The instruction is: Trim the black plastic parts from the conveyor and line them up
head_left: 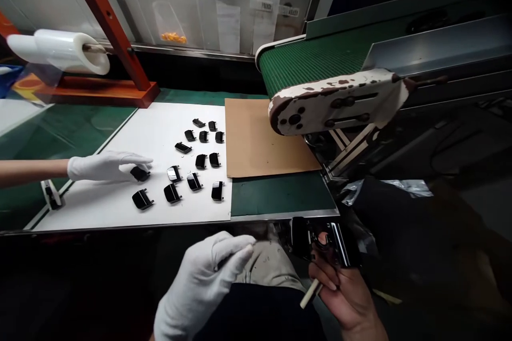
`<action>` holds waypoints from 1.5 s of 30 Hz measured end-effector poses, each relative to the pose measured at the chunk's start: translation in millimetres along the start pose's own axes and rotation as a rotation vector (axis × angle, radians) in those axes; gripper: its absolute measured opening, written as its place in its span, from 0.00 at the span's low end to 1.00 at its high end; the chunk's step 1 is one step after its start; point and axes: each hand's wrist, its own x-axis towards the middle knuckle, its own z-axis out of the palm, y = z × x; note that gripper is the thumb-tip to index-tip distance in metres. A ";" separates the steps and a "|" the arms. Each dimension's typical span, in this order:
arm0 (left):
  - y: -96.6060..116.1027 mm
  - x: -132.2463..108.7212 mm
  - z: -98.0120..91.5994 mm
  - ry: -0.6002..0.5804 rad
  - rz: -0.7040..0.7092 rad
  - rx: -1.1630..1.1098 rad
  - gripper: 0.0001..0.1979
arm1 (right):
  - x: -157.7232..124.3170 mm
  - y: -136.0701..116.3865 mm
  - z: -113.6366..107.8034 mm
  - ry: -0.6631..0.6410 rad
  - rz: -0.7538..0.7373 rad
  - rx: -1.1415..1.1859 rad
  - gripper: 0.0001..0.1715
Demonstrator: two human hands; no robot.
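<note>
the bare right hand (344, 293) is closed around a glossy black plastic assembly (336, 237), with a thin pale stick (310, 294) jutting out below its fingers. just left of it, the white-gloved left hand (206, 277) has its thumb and fingertips drawn together; nothing shows between them, though something tiny could be hidden. to work well here, i'd grip the assembly by its edges, steady it with the gloved hand, and keep the stick's end off the shiny face. count: one assembly, one stick. ahead of the left hand, i count thirteen small glossy black plastic pieces (201, 161) lying apart on the green counter's (280, 194) white sheet (148, 128); a fourteenth is at a co-worker's gloved fingers (138, 160).
</note>
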 end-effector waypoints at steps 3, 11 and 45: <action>2.4 2.6 14.9 -0.074 -0.015 -0.056 0.24 | -1.6 1.2 0.2 -0.006 0.022 0.013 0.19; 21.4 29.3 43.9 -0.227 -0.042 -0.178 0.51 | -3.5 5.1 -8.3 -0.042 0.044 -0.040 0.16; 19.7 31.1 31.6 -0.379 0.176 0.281 0.18 | -15.1 1.4 3.5 -0.192 0.046 -0.493 0.16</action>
